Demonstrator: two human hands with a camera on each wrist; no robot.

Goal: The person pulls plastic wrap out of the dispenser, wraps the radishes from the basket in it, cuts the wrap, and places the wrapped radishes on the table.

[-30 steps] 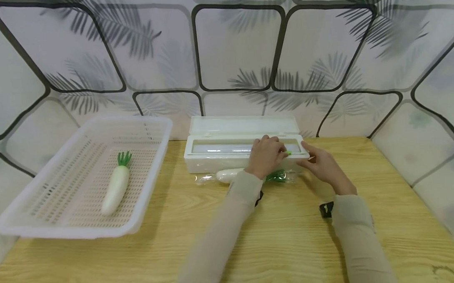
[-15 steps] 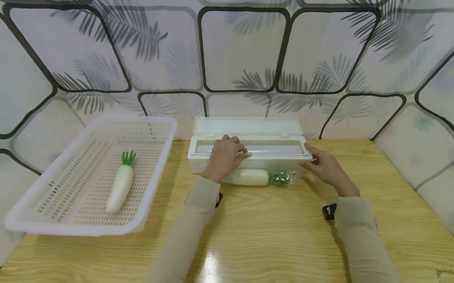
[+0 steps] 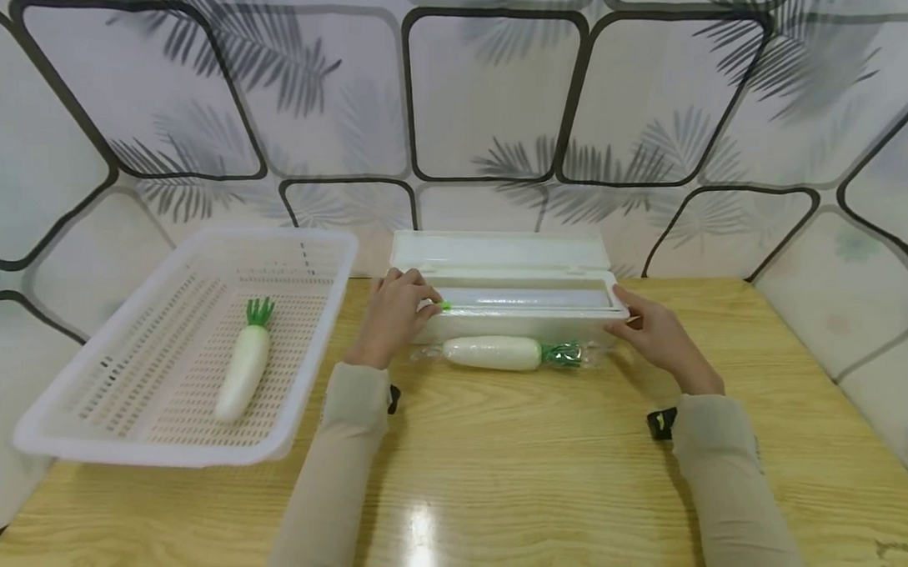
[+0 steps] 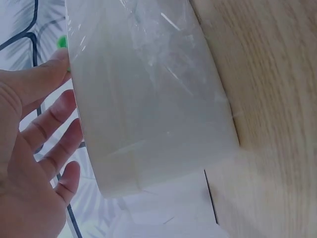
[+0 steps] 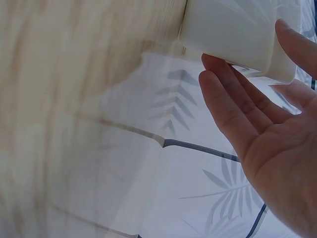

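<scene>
A white cling film dispenser [image 3: 523, 325] stands with its lid [image 3: 498, 250] raised, a roll of cling film [image 3: 529, 297] visible inside. At its left end, my left hand [image 3: 391, 315] pinches a small green slider [image 3: 445, 305] between thumb and forefinger. In the left wrist view, the other fingers [image 4: 64, 148] spread beside the dispenser. My right hand [image 3: 654, 335] holds the dispenser's right end, thumb on the front and fingers at the end face in the right wrist view. Just in front lies a white radish [image 3: 494, 354] wrapped in film, its green tops pointing right.
To the left stands a white perforated plastic basket [image 3: 160, 457] holding an unwrapped white radish [image 3: 241, 378] with short green stems. Everything rests on a wooden table [image 3: 521, 481]. A patterned backdrop [image 3: 493, 99] rises right behind the dispenser.
My left hand has slid leftward along the dispenser with the green slider, from near the right end to the left end, uncovering the wrapped radish. My right hand keeps its hold.
</scene>
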